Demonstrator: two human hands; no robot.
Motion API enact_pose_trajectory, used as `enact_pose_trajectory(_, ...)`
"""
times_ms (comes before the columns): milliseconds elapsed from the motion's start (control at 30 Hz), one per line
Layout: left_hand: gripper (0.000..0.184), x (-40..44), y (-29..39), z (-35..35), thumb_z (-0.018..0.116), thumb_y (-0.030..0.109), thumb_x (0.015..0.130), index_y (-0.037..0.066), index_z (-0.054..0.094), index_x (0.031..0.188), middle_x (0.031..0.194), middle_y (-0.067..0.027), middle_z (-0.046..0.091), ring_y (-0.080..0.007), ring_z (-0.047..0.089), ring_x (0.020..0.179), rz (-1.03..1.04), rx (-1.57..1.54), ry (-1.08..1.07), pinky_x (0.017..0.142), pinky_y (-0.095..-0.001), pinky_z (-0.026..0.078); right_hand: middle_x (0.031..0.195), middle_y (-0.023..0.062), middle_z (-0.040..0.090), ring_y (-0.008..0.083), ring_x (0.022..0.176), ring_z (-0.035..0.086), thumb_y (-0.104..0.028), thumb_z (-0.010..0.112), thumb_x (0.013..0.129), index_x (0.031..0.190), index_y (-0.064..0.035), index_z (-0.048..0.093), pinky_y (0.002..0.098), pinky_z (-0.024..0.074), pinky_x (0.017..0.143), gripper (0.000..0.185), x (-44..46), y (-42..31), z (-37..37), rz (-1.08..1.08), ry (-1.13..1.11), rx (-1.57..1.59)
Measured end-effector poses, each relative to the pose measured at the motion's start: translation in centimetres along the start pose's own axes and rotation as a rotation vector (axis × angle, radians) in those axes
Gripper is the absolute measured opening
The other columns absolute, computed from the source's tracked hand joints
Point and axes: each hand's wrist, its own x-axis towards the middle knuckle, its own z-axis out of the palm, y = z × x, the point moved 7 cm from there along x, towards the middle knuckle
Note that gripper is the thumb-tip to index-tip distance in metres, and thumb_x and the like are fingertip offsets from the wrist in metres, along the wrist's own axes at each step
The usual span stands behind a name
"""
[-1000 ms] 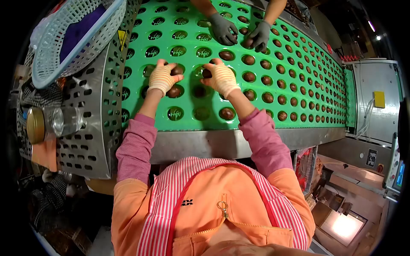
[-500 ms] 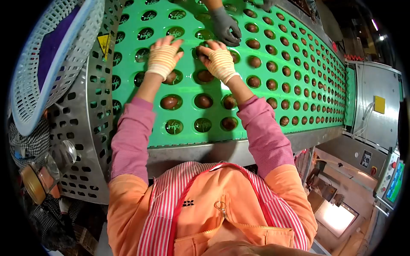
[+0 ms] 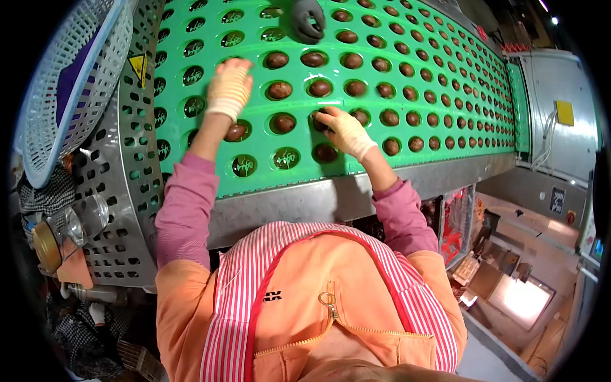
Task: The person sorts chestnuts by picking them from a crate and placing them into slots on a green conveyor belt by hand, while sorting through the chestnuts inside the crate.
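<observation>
Blurred at the fingertips, in a loose half-curl over the far-left part of the green mold sheet [image 3: 264,180]: the left hand [image 3: 229,86], partly covering one hollow; cannot tell whether holding anything. Half masked by bent thumb and fingers of the right hand [image 3: 347,130], near the middle of the near edge: a dark piece [image 3: 317,125] in its hollow, touched by the fingertips, though cannot tell how firmly gripped. Just beside the left wrist and partly hidden by the forearm: another piece [image 3: 236,132]. Cut off at the far edge: a co-worker's gray-gloved hand [image 3: 308,19], fingers curled, contents impossible to make out.

Set one to a hollow across the middle and right of the sheet, too small to count at the far right: brown egg-shaped pieces [image 3: 283,122], rounded and softly shiny, some faintly mottled. At near left, in dark glossy hollows [image 3: 244,165]: pale marks too fine to read. Cropped at left: a pale blue basket [image 3: 121,57] with purple cloth [image 3: 71,83] inside, beside a perforated metal guard [image 3: 137,191].
</observation>
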Motion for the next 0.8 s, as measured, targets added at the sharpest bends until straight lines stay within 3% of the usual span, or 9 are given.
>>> enact_pose_trajectory(33, 0.025, -1.3, 2.3, 0.2, 0.063, 0.018, 0.086, 0.013, 0.062, 0.111, 0.108, -0.0136, 0.062, -0.0354, 0.056, 0.102, 0.097, -0.103, 0.011, 0.093, -0.0436, 0.047, 0.106, 0.0148, 0.059, 0.0364, 0.099, 0.06, -0.015, 0.073, 0.076, 0.114, -0.0131, 0.062, 0.0455, 0.0503, 0.084, 0.039, -0.1, -0.1, 0.1, 0.02, 0.034, 0.023)
enact_pose_trajectory(100, 0.026, -4.2, 6.1, 2.7, 0.064, 0.018, 0.085, 0.012, 0.062, 0.11, 0.108, -0.0152, 0.06, -0.0363, 0.056, 0.102, 0.091, -0.262, -0.395, 0.091, -0.0443, 0.047, 0.096, 0.016, 0.058, 0.036, 0.091, 0.061, -0.029, 0.074, 0.077, 0.103, -0.0105, 0.066, 0.0463, 0.0508, 0.079, 0.033, 0.1, -0.6, -0.1, 0.213, 0.105, -0.107)
enact_pose_trajectory(200, 0.027, -6.7, 9.3, 4.4, 0.066, 0.021, 0.084, 0.011, 0.062, 0.108, 0.11, -0.0157, 0.059, -0.0363, 0.056, 0.106, 0.16, 0.019, -0.528, 0.089, -0.0448, 0.047, 0.095, 0.0185, 0.06, 0.0357, 0.091, 0.062, -0.035, 0.072, 0.077, 0.082, -0.0039, 0.068, 0.0468, 0.0516, 0.078, 0.032, 0.0, -2.4, -0.1, 0.296, 0.271, -0.116)
enact_pose_trajectory(267, 0.03, -6.6, 9.6, 4.9, 0.064, 0.032, 0.085, 0.011, 0.061, 0.106, 0.108, -0.0158, 0.059, -0.0371, 0.059, 0.098, 0.074, 0.147, -0.479, 0.08, -0.0477, 0.051, 0.095, 0.0195, 0.06, 0.0361, 0.093, 0.061, -0.03, 0.073, 0.074, 0.088, -0.0026, 0.066, 0.0468, 0.0519, 0.08, 0.031, -1.8, -3.7, -0.6, 0.248, 0.324, 0.012)
enact_pose_trajectory(367, 0.027, -6.8, 10.2, 6.6, 0.062, 0.027, 0.085, 0.005, 0.057, 0.101, 0.108, -0.0209, 0.058, -0.0408, 0.059, 0.098, 0.157, 0.202, -0.339, 0.075, -0.052, 0.05, 0.11, 0.0168, 0.059, 0.0361, 0.096, 0.06, -0.028, 0.071, 0.074, 0.099, -0.0042, 0.063, 0.0457, 0.0521, 0.083, 0.035, -6.4, -4.9, -0.1, 0.192, 0.498, 0.1)
enact_pose_trajectory(533, 0.034, -6.4, 5.9, 8.2, 0.062, 0.024, 0.089, 0.005, 0.058, 0.117, 0.116, -0.0205, 0.058, -0.0396, 0.055, 0.106, 0.195, 0.077, -0.26, 0.091, -0.0464, 0.047, 0.123, 0.0185, 0.054, 0.0379, 0.111, 0.055, -0.027, 0.069, 0.078, 0.114, -0.0083, 0.063, 0.0447, 0.0479, 0.094, 0.041, -19.4, -1.0, -0.8, 0.368, 0.68, 0.368)
enact_pose_trajectory(633, 0.038, -6.8, 11.1, 5.4, 0.062, 0.024, 0.089, 0.008, 0.058, 0.124, 0.124, -0.0204, 0.056, -0.0387, 0.053, 0.113, 0.132, 0.196, -0.314, 0.096, -0.0449, 0.045, 0.107, 0.0157, 0.062, 0.0345, 0.105, 0.058, -0.023, 0.065, 0.077, 0.104, -0.0051, 0.067, 0.0435, 0.0493, 0.09, 0.033, -32.1, 2.3, -1.3, 0.723, 0.803, 0.353)
enact_pose_trajectory(700, 0.045, -7.3, 16.7, 5.3, 0.063, 0.023, 0.089, 0.003, 0.055, 0.129, 0.125, -0.0207, 0.057, -0.0366, 0.055, 0.115, 0.355, 0.06, -0.262, 0.098, -0.0443, 0.046, 0.103, 0.0168, 0.066, 0.0344, 0.1, 0.06, -0.026, 0.065, 0.077, 0.1, -0.0026, 0.07, 0.0425, 0.049, 0.091, 0.033, -41.8, 3.6, -0.3, 0.929, 0.955, 0.266)
enact_pose_trajectory(800, 0.042, -12.2, 27.5, 7.8, 0.067, 0.015, 0.087, -0.003, 0.057, 0.124, 0.12, -0.0186, 0.061, -0.0296, 0.058, 0.11, 0.338, -0.626, -0.41, 0.097, -0.0394, 0.046, 0.101, 0.0169, 0.067, 0.0334, 0.098, 0.062, -0.022, 0.065, 0.078, 0.097, -0.0037, 0.07, 0.0409, 0.0509, 0.088, 0.027, -55.2, 5.0, 2.7, 1.282, 1.08, 0.088)
